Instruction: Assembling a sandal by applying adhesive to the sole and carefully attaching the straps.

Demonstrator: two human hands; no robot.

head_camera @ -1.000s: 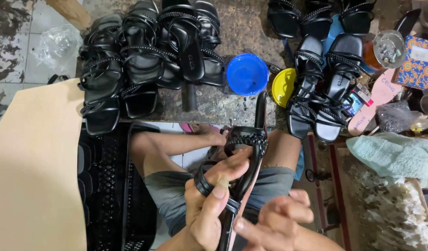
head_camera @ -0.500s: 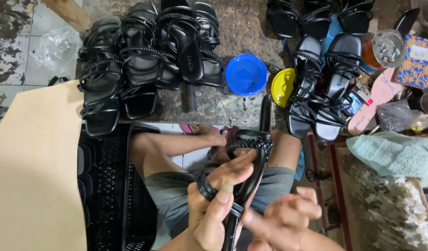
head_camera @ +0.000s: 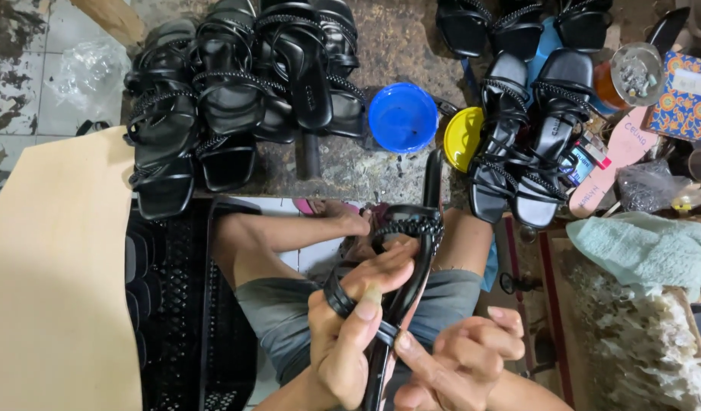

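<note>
Above hands: black sandal pile (head_camera: 236,91), blue bowl (head_camera: 402,116), yellow lid (head_camera: 463,137). Right: sandal pair (head_camera: 529,144), pale green towel (head_camera: 643,243). Left: tan board (head_camera: 49,281), black crate (head_camera: 175,304).

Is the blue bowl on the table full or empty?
Nearly empty. The blue bowl stands upright beside the yellow lid, and its blue bottom shows, with only a few dark specks inside.

A single head-worn camera looks steeply down, close over the person's left hand (head_camera: 358,335) and right hand (head_camera: 461,358) above the lap. Farther off, toward the top edge, lies the work surface (head_camera: 396,46) with sandals.
</note>
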